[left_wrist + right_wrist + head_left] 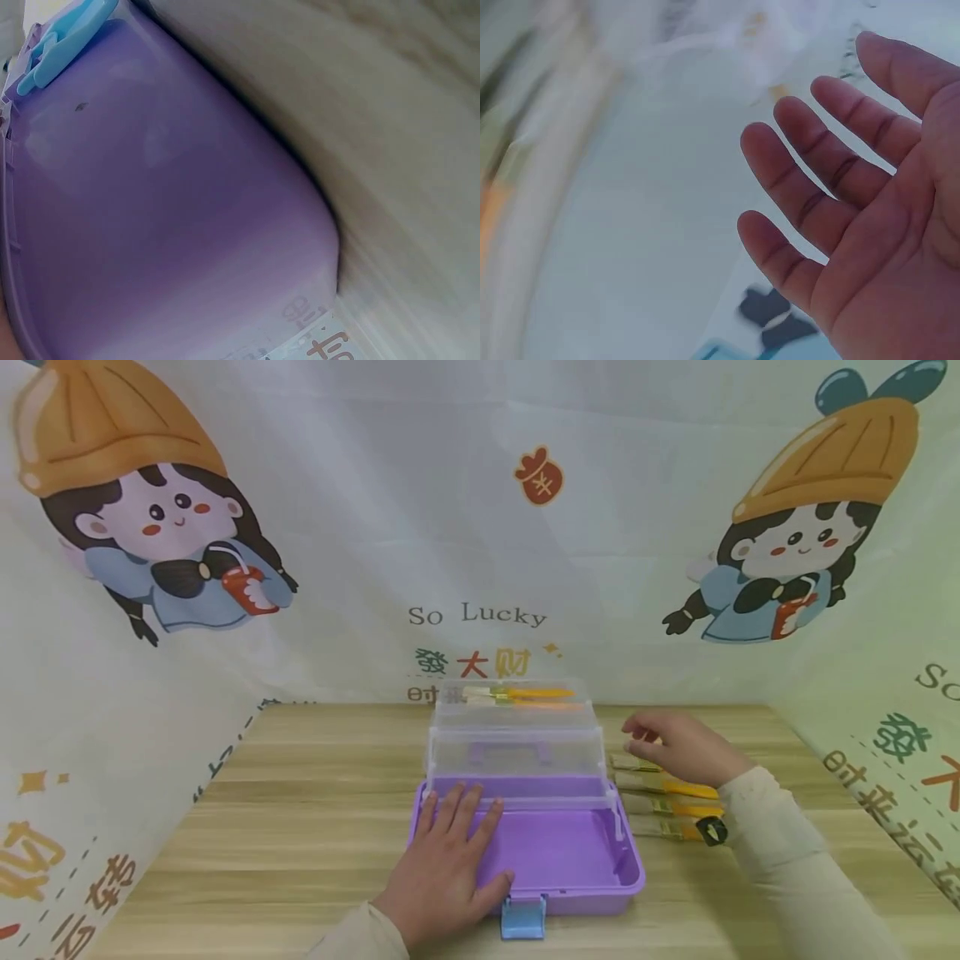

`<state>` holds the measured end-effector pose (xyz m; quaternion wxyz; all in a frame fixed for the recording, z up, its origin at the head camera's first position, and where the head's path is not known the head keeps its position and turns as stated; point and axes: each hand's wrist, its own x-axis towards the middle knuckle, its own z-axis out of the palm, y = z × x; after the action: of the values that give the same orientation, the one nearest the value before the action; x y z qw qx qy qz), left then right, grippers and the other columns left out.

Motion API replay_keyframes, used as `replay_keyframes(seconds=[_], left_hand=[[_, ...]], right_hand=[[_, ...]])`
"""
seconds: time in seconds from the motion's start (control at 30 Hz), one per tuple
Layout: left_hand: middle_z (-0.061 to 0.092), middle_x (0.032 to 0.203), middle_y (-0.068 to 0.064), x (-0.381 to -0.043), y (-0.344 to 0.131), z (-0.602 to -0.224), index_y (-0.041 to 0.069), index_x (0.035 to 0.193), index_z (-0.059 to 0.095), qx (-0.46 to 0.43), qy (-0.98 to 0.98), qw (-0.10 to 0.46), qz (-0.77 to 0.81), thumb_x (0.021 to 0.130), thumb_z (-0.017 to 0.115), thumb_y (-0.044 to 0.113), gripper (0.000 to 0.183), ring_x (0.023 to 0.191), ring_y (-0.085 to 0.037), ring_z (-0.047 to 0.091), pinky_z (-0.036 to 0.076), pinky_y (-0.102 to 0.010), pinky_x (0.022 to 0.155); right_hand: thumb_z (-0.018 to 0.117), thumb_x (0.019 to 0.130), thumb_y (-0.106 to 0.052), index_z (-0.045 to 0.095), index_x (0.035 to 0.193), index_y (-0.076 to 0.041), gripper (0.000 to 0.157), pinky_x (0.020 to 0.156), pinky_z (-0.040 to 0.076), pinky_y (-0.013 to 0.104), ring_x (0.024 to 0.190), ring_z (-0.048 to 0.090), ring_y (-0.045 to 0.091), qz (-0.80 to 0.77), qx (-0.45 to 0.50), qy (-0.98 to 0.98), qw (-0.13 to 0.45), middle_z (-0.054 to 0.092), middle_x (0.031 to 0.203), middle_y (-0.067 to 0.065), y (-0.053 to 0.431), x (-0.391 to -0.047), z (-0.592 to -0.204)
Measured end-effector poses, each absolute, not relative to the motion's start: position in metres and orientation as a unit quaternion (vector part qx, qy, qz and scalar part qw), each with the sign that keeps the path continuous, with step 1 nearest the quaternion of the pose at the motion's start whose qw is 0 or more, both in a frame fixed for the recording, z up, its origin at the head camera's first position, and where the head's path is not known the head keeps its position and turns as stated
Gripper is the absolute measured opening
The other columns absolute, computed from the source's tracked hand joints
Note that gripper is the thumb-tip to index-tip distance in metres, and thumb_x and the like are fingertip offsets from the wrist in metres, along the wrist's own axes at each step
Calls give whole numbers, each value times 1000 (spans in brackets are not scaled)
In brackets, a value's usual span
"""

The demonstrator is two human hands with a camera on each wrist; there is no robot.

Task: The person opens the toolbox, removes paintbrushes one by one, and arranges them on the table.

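Note:
A purple box (558, 852) stands with its clear lid (517, 714) folded back and clear tray (516, 760) raised. My left hand (450, 864) rests across the box's left front rim, fingers spread. A blue latch (522, 920) hangs at the front; the left wrist view shows the box's purple wall (172, 195) and latch (67, 45) up close. Paintbrushes with yellow handles (540, 694) lie in the clear upper part. My right hand (686, 747) is raised over several paintbrushes (686, 787) lying right of the box. In the right wrist view that hand (855, 210) holds nothing, its fingers loosely extended.
The box and brushes stand on a wood-grain table (300, 827). A printed white cloth (360, 527) with cartoon figures and lettering rises behind the table and along both sides.

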<state>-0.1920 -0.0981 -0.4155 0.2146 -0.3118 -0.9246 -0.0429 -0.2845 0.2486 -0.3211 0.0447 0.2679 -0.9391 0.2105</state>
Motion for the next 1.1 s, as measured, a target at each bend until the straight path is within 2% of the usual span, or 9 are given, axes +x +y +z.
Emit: replay_keyframes(seconds=[0.33,0.73,0.93,1.1], left_hand=[[35,155,-20,-192,-98,-413,11,152,42,-309,-930,194,-44,93,48,60,77,144,-39,27,17,-61,113],[35,154,-21,-195,-97,-415,10,151,43,-312,-928,198,-44,93,48,59,76,144,-40,27,19,-63,112],[35,154,-21,-194,-97,-415,10,151,43,-310,-928,203,-39,92,48,60,77,144,-40,27,18,-62,112],[33,156,-20,-193,-97,-414,11,153,41,-307,-933,186,-40,93,46,61,78,145,-39,24,17,-61,114]], right_hand=[[64,97,-20,67,119,0,30,88,50,46,99,64,26,213,307,-926,54,69,109,11,180,-332,-291],[64,96,-23,68,117,-2,31,92,49,44,103,64,28,164,317,-934,26,70,110,12,125,-371,-300],[64,94,-22,70,112,-3,27,89,50,42,97,65,26,166,307,-936,37,71,105,10,112,-380,-309],[65,94,-22,72,108,-5,23,86,51,40,93,65,23,171,290,-941,36,71,100,7,110,-383,-319]])
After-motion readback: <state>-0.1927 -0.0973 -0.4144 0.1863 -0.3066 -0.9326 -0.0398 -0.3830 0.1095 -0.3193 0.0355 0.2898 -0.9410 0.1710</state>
